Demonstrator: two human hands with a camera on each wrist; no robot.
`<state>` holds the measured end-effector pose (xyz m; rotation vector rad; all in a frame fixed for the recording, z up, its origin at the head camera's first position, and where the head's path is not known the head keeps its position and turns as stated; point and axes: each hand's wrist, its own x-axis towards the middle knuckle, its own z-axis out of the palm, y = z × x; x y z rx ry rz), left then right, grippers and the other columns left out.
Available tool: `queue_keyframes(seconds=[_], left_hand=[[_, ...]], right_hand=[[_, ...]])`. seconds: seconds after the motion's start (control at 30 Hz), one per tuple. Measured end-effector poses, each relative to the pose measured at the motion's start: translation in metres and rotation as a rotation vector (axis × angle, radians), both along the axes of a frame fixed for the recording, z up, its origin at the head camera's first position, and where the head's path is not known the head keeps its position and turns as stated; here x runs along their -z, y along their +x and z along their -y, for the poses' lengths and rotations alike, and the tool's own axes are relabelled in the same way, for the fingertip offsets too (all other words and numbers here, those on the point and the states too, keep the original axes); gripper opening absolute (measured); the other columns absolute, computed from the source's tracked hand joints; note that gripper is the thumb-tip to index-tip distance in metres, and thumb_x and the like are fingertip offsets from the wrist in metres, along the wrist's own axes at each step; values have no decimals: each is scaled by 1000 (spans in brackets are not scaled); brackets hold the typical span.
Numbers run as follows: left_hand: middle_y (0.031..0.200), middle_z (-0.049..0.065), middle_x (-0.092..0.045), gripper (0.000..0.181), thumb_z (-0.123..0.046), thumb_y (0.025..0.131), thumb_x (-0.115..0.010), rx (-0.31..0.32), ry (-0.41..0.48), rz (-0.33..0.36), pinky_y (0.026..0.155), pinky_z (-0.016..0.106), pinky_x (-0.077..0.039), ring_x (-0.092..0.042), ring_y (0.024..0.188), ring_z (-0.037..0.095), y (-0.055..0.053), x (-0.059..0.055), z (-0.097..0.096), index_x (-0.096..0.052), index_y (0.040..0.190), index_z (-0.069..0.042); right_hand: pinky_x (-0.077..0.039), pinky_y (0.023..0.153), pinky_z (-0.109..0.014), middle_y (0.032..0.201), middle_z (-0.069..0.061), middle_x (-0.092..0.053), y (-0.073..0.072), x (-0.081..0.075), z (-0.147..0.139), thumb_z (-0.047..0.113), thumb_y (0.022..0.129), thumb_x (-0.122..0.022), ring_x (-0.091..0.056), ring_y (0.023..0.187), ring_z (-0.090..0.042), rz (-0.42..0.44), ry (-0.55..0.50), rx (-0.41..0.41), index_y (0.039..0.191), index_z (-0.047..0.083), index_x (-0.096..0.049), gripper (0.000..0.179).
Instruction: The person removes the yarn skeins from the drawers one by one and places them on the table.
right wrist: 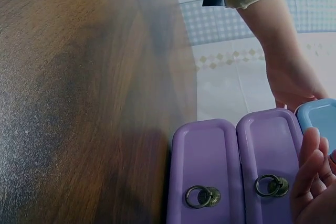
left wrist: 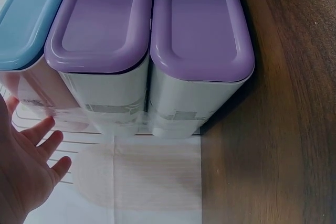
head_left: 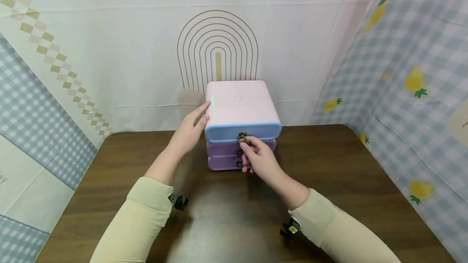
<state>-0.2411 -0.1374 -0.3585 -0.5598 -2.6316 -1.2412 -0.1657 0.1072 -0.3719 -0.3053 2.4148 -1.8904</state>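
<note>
A small drawer cabinet with a pale pink top stands near the back of the table. Its top drawer has a light blue front; two purple drawer fronts sit below it. My right hand pinches the bronze ring pull of the blue drawer between thumb and forefinger, its other fingers loosely curled. On the cabinet's left side, my left hand is spread, fingertips at the upper edge by a small green-patterned patch. The left wrist view shows those fingers extended along the pink side.
Each purple drawer carries a bronze ring pull of its own. Brown wood table surrounds the cabinet. Behind hangs a white cloth with arch lines, and a checked pineapple cloth borders the right side.
</note>
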Motion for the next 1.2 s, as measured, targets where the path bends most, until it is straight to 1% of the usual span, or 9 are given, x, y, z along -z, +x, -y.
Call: queue_keyframes(seconds=[0.1, 0.23, 0.43, 0.5, 0.63, 0.7, 0.87, 0.97, 1.2], left_hand=[[159, -4, -33, 55, -57, 103, -32, 6, 1, -10, 116, 55, -23, -27, 146, 27, 0, 0, -1, -32, 155, -38], [159, -5, -33, 55, -56, 104, -31, 5, 3, -17, 116, 54, -23, -27, 146, 26, 0, 1, -2, -31, 155, -38], [159, -5, -34, 54, -55, 104, -33, 0, 12, -12, 116, 53, -23, -27, 146, 25, 1, 1, -4, -32, 155, -37], [159, -4, -33, 54, -53, 105, -34, 9, 20, -5, 117, 53, -22, -26, 147, 24, 1, 0, -4, -32, 156, -36], [160, -4, -32, 53, -49, 105, -36, 27, 64, 14, 118, 49, -22, -26, 147, 21, 1, 0, -5, -32, 156, -33], [160, -4, -32, 53, -48, 106, -37, 28, 77, 21, 118, 48, -22, -26, 147, 20, 1, 0, -5, -33, 156, -32], [159, -3, -32, 53, -48, 105, -38, 22, 72, 15, 118, 50, -22, -26, 147, 22, 2, -1, -4, -33, 156, -32], [159, -3, -33, 53, -49, 105, -37, 21, 73, 12, 118, 50, -22, -27, 147, 22, 3, -1, -4, -33, 156, -32], [160, -2, -32, 54, -51, 105, -37, 13, 76, 17, 117, 51, -21, -27, 147, 25, 1, 1, -4, -33, 155, -34]], right_hand=[[-46, 42, -31, 60, -7, -57, -5, 10, -4, 17, 104, -53, -60, 47, -19, 7, -14, 14, 122, 3, -61, 25], [-43, 41, -26, 60, -7, -56, -4, 15, -7, 19, 103, -56, -60, 47, -19, 5, -23, 22, 119, 5, -63, 23], [-46, 41, -36, 60, -8, -58, 4, 15, -9, 19, 102, -57, -61, 48, -22, -24, -9, 0, 115, 5, -65, 21], [-47, 41, -36, 60, -8, -58, 8, 15, -10, 19, 102, -57, -61, 48, -21, -26, -6, -12, 114, 3, -64, 21], [-45, 40, -32, 59, -7, -57, 15, 14, -12, 18, 102, -56, -61, 47, -20, -32, -2, -40, 115, 0, -63, 23], [-45, 40, -33, 59, -8, -57, 19, 13, -13, 18, 103, -56, -61, 47, -20, -37, 5, -54, 115, 0, -63, 23], [-46, 41, -34, 61, -8, -58, 31, 13, -17, 21, 103, -56, -62, 49, -22, -32, 48, -82, 116, 1, -64, 25], [-46, 42, -31, 61, -8, -58, 39, 12, -19, 24, 102, -57, -62, 50, -23, -26, 71, -100, 116, 4, -65, 25], [-46, 41, -29, 60, -6, -57, 57, 13, -23, 23, 102, -58, -61, 49, -22, 6, 81, -137, 119, 5, -64, 26]])
